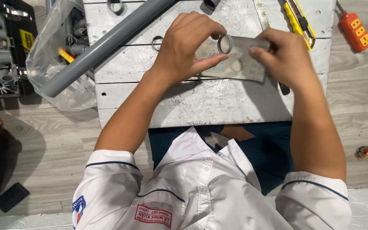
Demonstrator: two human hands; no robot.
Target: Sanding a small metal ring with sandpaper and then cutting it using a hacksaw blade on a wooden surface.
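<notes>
1. Right now, upper centre of the frame: left hand (188,47) pinches a grey ring (225,44) in its fingers.
2. Right hand (284,57) grips a sandpaper sheet (239,64) against it.
3. Sanding looks under way; long grey pipe (107,42) lies untouched on the desk (192,102).

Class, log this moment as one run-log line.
left hand: holds grey ring | right hand: holds grey sheet | under: white board | near: grey pipe, yellow knife

Bright, even light from above; soft shadows fall under the forearms onto the worktop (201,104) and the floor (56,145). Sharp centre, slight bending at the edges.
</notes>
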